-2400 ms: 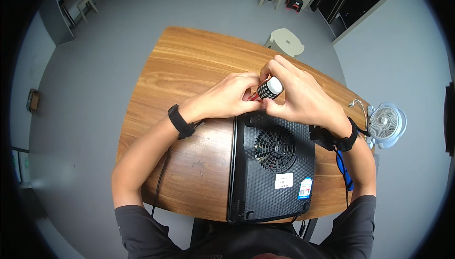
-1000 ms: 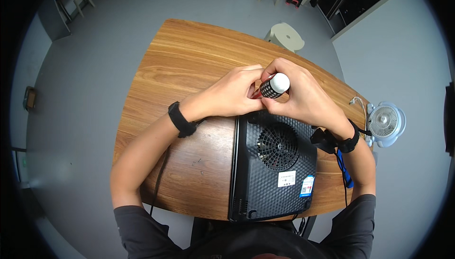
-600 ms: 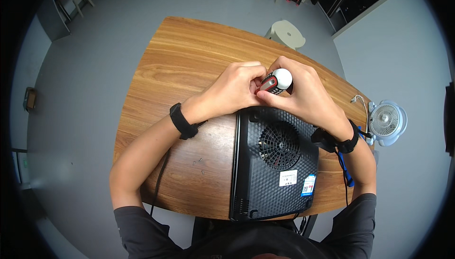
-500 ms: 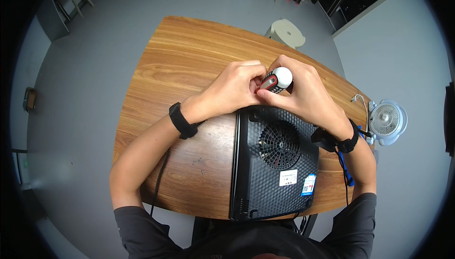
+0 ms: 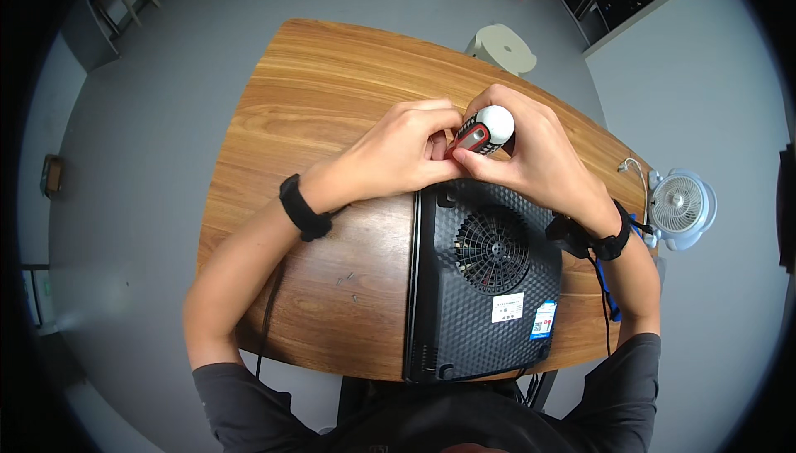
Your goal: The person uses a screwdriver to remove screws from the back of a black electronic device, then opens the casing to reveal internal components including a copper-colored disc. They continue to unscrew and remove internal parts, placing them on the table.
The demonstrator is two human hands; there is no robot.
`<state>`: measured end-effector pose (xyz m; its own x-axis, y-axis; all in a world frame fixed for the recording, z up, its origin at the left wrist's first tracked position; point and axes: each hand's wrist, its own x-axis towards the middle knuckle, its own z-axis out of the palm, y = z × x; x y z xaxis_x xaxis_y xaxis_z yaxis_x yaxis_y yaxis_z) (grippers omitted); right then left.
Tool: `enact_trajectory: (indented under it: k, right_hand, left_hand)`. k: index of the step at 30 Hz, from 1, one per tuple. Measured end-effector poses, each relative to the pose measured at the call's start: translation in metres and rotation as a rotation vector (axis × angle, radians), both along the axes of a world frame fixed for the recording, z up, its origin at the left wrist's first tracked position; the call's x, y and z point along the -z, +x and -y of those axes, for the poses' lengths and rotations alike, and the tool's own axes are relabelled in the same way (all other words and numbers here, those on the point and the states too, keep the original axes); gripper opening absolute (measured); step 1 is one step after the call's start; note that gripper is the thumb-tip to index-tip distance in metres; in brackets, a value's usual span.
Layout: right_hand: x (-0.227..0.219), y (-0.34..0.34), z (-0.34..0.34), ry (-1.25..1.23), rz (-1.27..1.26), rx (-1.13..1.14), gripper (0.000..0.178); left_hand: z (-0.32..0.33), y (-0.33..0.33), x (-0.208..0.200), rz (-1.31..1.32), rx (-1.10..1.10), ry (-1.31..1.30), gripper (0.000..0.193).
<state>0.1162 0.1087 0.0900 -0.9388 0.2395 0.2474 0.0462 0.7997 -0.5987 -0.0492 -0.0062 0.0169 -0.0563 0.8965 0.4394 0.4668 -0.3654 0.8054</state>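
Observation:
A screwdriver with a white-capped black and red handle stands tilted over the far end of a black cooling pad. My right hand is wrapped round its handle, thumb on the near side. Close against the handle's lower end, my left hand has its fingers curled in a pinch; what they hold is hidden, as is the screwdriver's tip. The cooling pad lies underside up, showing a round fan grille and two stickers. Several small screws lie loose on the table left of the pad.
The wooden table has a curved far edge. On the right stand a small light-blue fan with a white cable and a blue object beside my forearm. Dark cords hang from both wrist straps. A pale stool stands beyond the table.
The view has shifted slightly. My left hand has eased a little to the left, its fingers slightly looser, while my right hand keeps its grip on the screwdriver.

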Motion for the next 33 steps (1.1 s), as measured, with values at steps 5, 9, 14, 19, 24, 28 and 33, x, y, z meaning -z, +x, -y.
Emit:
enact_trajectory:
  k: [5, 9, 14, 19, 24, 28, 33]
  right_hand:
    - [-0.005, 0.001, -0.001, 0.056, 0.017, -0.006, 0.037]
    - [-0.019, -0.002, 0.002, 0.103, 0.116, 0.043, 0.039]
    - [-0.008, -0.001, 0.002, -0.014, 0.099, 0.077, 0.043]
    - [-0.009, 0.003, 0.000, 0.104, 0.015, 0.030, 0.043]
    - [-0.022, -0.001, 0.003, 0.208, 0.173, 0.105, 0.041]
    - [-0.022, -0.003, 0.004, 0.051, 0.165, 0.135, 0.041]
    - [-0.012, 0.006, 0.000, 0.126, -0.026, -0.080, 0.039]
  left_hand:
    - [-0.001, -0.007, -0.006, -0.063, 0.046, -0.079, 0.032]
    - [-0.007, -0.001, 0.001, -0.094, -0.124, 0.047, 0.036]
    - [-0.004, 0.004, 0.002, -0.113, -0.048, 0.040, 0.033]
    - [-0.002, -0.010, 0.005, -0.076, 0.090, -0.161, 0.029]
    - [-0.007, -0.002, 0.005, -0.129, 0.023, -0.047, 0.030]
    - [-0.011, 0.001, 0.006, -0.126, -0.034, -0.010, 0.031]
    - [0.000, -0.002, -0.006, -0.134, 0.079, -0.311, 0.033]
